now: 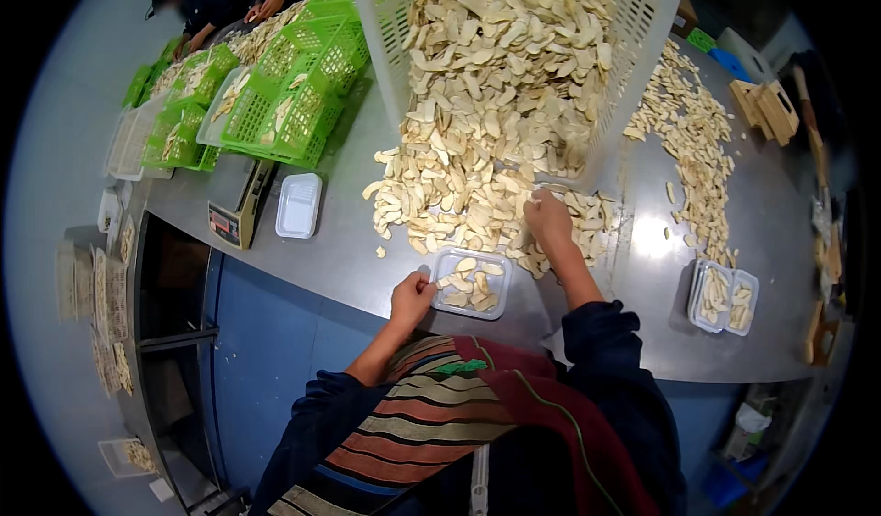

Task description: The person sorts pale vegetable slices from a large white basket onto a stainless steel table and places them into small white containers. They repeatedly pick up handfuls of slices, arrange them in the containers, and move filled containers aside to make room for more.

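Note:
Pale dried slices, perhaps of mushroom or root, spill from a large white plastic crate lying on its side onto a steel table. My right hand is at the near right part of this pile, fingers bent; whether a slice is between its fingertips is hidden. A small clear plastic tray holding several slices sits at the table's near edge. At its left rim is my left hand, thumb and fingers pinched together on or close to a slice or the rim.
An empty white tray and a digital scale stand left, with green baskets behind. Two people work at the far left. On the right lie another slice pile, filled trays and a wooden holder.

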A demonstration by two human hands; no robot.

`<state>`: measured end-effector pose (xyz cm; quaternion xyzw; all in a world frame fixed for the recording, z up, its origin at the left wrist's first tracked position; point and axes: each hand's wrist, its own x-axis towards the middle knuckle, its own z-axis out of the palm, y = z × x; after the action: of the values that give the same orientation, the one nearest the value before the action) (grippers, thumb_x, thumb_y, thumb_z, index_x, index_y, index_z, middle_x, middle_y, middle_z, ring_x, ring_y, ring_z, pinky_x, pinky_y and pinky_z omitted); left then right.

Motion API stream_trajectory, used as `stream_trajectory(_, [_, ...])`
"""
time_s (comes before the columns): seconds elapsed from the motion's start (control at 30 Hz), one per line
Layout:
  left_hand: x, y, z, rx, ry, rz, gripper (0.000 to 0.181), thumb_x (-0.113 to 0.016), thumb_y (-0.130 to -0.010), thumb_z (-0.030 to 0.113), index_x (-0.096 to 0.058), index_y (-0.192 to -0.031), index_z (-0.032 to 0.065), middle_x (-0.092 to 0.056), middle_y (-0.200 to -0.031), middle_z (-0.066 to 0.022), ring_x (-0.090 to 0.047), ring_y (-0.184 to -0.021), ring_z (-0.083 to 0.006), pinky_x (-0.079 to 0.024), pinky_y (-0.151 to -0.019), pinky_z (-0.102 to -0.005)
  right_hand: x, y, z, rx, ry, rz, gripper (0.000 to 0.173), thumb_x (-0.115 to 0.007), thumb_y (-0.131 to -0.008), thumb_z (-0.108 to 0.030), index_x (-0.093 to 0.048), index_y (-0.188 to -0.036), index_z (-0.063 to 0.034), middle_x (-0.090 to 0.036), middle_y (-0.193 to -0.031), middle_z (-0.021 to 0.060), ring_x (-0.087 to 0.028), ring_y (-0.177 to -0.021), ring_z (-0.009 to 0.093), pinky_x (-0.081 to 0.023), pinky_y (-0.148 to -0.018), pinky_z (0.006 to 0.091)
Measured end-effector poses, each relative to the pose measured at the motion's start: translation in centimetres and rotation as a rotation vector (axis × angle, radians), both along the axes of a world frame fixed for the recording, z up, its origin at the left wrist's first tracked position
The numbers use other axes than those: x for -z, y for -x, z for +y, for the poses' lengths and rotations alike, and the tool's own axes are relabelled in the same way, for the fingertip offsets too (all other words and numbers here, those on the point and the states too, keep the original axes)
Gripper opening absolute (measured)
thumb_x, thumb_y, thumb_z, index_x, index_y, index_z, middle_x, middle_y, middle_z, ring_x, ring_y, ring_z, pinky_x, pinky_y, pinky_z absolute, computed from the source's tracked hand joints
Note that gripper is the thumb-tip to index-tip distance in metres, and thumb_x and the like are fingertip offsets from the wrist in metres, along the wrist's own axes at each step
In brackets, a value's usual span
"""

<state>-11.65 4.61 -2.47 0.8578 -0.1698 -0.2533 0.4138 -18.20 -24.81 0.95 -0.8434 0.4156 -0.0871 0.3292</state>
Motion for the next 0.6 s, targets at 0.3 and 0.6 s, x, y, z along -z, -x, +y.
stream_trajectory(0.3, [-0.6, -2.1, 0.7, -0.139, 0.078, -0.082, 0.019, -0.060, -0.081, 0.018, -0.061, -0.092, 0.0020, -0.062, -0.071, -0.0065, -0.057, -0.063, -0.0133, -0.047, -0.061, -0.0268, -0.1, -4.0, 0.0, -0.056, 0.000, 0.337, 0.034, -0.060, -0.070, -0.026, -0.060, -0.094, -0.0015, -0.063, -0.093, 0.0198, -0.061, -0.089, 0.035, -0.048, -0.076, 0.0443])
stream_trajectory(0.6, [-1.1, -5.0, -4.3, -0.113, 0.529, 0.217, 0.018, -0.052, -0.089, 0.011, -0.058, -0.103, 0.0013, -0.059, -0.076, -0.0015, -0.054, -0.068, -0.0078, -0.045, -0.063, -0.0229, -0.2, -2.3, -2.3, 0.313, -0.185, -0.165, 0.023, -0.065, -0.069, -0.024, -0.061, -0.071, -0.0020, -0.060, -0.064, 0.0068, -0.054, -0.054, 0.016, -0.043, -0.056, 0.0304])
